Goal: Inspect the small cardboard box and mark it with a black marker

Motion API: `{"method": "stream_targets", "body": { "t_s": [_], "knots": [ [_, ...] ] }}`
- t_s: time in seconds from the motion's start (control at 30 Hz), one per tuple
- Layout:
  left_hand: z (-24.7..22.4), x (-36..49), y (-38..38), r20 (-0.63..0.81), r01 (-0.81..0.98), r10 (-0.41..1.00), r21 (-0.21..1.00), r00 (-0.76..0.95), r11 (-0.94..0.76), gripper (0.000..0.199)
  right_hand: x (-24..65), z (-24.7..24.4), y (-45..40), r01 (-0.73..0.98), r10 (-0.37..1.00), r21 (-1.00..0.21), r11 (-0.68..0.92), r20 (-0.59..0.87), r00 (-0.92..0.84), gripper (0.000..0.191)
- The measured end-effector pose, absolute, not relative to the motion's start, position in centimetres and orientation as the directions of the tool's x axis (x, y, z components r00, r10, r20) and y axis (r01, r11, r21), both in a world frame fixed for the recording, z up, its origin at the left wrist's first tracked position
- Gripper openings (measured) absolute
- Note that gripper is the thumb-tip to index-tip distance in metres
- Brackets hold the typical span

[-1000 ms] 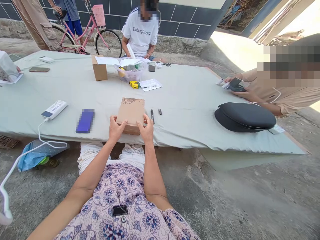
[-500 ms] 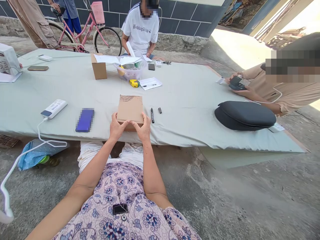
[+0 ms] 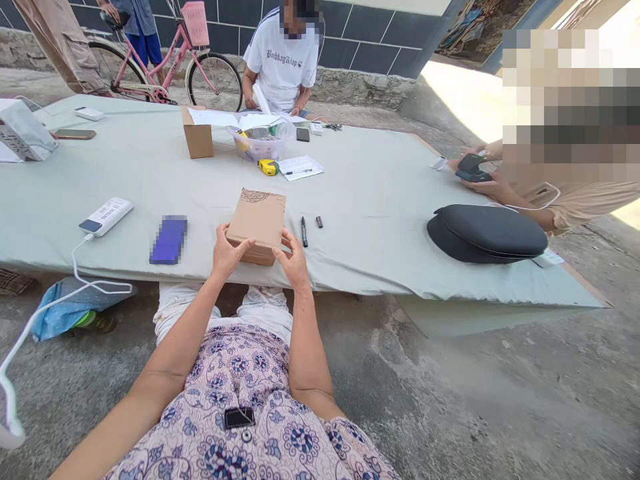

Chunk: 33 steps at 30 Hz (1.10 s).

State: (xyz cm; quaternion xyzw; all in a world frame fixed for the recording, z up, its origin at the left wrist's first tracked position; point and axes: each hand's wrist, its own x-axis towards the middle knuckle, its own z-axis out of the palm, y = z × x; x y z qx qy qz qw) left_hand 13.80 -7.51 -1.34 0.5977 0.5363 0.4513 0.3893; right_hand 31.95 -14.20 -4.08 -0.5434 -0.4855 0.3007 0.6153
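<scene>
A brown cardboard box (image 3: 259, 217) with dark curved lines drawn at its far left corner stands near the table's front edge, turned slightly. My left hand (image 3: 229, 252) grips its left side, the thumb along the front top edge. On the right side my right hand (image 3: 292, 259) holds it, with the thumb at the front corner. Just right of the box lie a black marker (image 3: 304, 231) and its separate cap (image 3: 319, 222). A blue, blurred-out phone-like slab (image 3: 169, 240) rests to the left.
On the cloth-covered table (image 3: 360, 193) lie a white power bank (image 3: 106, 217) with a cable, a black case (image 3: 487, 233), a yellow tape measure (image 3: 269, 167), a plastic basket (image 3: 261, 143) and an open carton (image 3: 199, 140). Co-workers sit at the far side and right.
The box has turned a little in my hands, its near end swinging left. My thumbs have moved apart, and my right hand has slid slightly right and down.
</scene>
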Motion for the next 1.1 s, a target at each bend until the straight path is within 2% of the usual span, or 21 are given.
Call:
{"method": "stream_targets", "body": {
  "t_s": [0.13,0.27,0.4,0.47,0.53,0.6,0.63,0.67,0.77,0.83,0.93,1.1],
  "knots": [
    [-1.7,12.7,-6.1,0.157,0.263,0.988,0.953,0.000,-0.152,0.065,31.6,-3.4,-14.6,0.159,0.903,-0.959,0.236,0.277,0.328,0.065],
    [-2.0,11.5,-3.6,0.243,0.236,0.961,0.934,0.130,-0.268,0.053,30.5,-3.6,-14.2,0.234,0.885,-0.954,0.185,0.265,0.382,0.064],
    [-1.8,10.8,-1.8,0.252,0.256,0.939,0.916,0.233,-0.309,0.050,30.4,-4.3,-13.0,0.377,0.836,-0.914,0.148,0.319,0.446,0.081],
    [-1.4,10.6,-1.9,0.291,0.306,0.939,0.891,0.185,-0.336,0.057,31.4,-4.4,-12.0,0.418,0.800,-0.896,0.149,0.357,0.482,0.086],
    [-0.9,10.4,-3.0,0.345,0.382,0.938,0.862,0.039,-0.333,0.058,32.9,-4.4,-10.4,0.414,0.769,-0.898,0.149,0.369,0.522,0.083],
    [-0.5,10.5,-4.6,0.370,0.454,0.925,0.842,-0.090,-0.293,0.038,34.5,-4.4,-8.6,0.395,0.752,-0.907,0.148,0.362,0.550,0.083],
    [-0.3,10.6,-5.4,0.363,0.477,0.927,0.834,-0.097,-0.277,0.027,35.2,-4.3,-7.7,0.384,0.749,-0.913,0.140,0.351,0.562,0.083],
    [-0.2,10.7,-6.3,0.339,0.492,0.939,0.827,-0.052,-0.271,0.024,35.7,-4.3,-6.9,0.366,0.753,-0.921,0.131,0.332,0.567,0.083],
    [0.2,11.4,-8.0,0.208,0.494,0.948,0.814,0.241,-0.305,0.042,36.5,-4.5,-5.6,0.279,0.775,-0.951,0.131,0.273,0.569,0.080],
    [0.3,11.8,-8.4,0.171,0.479,0.932,0.820,0.319,-0.315,0.039,36.3,-4.8,-5.9,0.246,0.782,-0.959,0.139,0.258,0.567,0.079],
    [0.2,12.1,-8.2,0.222,0.436,0.950,0.848,0.220,-0.300,0.033,35.2,-4.9,-7.8,0.294,0.774,-0.947,0.129,0.281,0.568,0.083],
    [0.1,11.9,-7.6,0.252,0.408,0.963,0.872,0.098,-0.270,0.046,31.9,-4.1,-11.4,0.472,0.700,-0.882,0.005,0.340,0.628,0.096]
  ]
}}
